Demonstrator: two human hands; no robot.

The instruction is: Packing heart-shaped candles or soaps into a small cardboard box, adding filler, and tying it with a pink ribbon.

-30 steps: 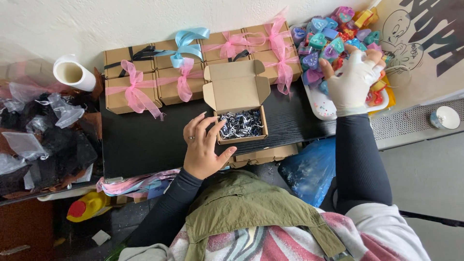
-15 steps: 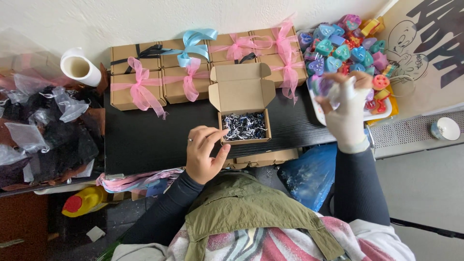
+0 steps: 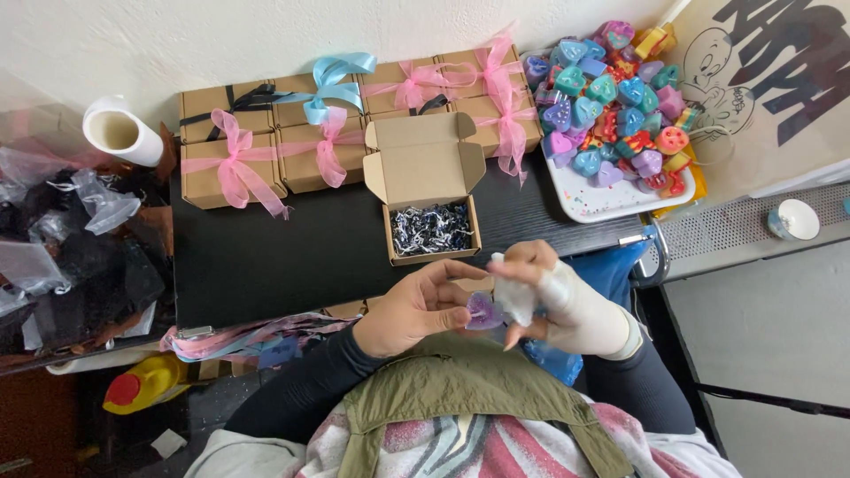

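The black surface (image 3: 292, 257) carried an open cardboard box (image 3: 431, 228) of shredded paper. Below its near edge, the left hand (image 3: 412, 310) and the gloved right hand (image 3: 553, 301) together pinched a purple heart (image 3: 483, 312), fingers closed on it. Its pointing direction was unclear, half hidden by the fingers.

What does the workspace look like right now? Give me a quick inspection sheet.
Surface: black table, partly bare.
Job's things: purple heart piece held between both hands; open box with dark shredded paper inside, lid up; white tray heaped with coloured hearts.
Clutter: ribboned boxes along the wall; paper roll; plastic bags at the left.
Grippers: left hand bare, right hand wrapped in white, both pinching the heart.
Cables: nothing seen.
Surroundings: white wall; yellow bottle below the table.
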